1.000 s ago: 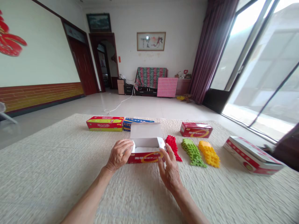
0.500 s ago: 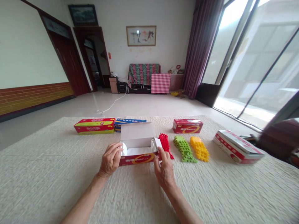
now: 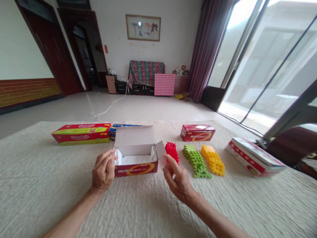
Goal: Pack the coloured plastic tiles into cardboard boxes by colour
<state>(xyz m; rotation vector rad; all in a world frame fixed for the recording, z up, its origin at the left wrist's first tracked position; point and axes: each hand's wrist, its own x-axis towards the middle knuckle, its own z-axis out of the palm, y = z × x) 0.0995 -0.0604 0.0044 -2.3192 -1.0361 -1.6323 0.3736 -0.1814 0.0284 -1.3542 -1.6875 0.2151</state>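
An opened red box (image 3: 135,169) with a white lining stands on the quilted cloth, its lid raised at the back and a side flap sticking out at the right. My left hand (image 3: 103,169) grips the box's left end, fingers closed at the white lining. Just right of the box is my right hand (image 3: 178,180), its fingers apart and holding nothing, index finger near the flap. Red plastic pieces (image 3: 171,152) lie behind that hand, partly covered by it. Farther right lie green pieces (image 3: 196,160) and yellow pieces (image 3: 213,160).
A red and lime box (image 3: 83,134) and a blue box (image 3: 112,131) stand at the back left. Behind the green and yellow pieces is a closed red box (image 3: 197,133). A white and red box (image 3: 255,157) sits at the far right of the cloth (image 3: 138,208).
My right hand has let go of the box's right flap and moved slightly away from it. The flap now leans outward. The view has shifted, moving the box leftward in the picture.
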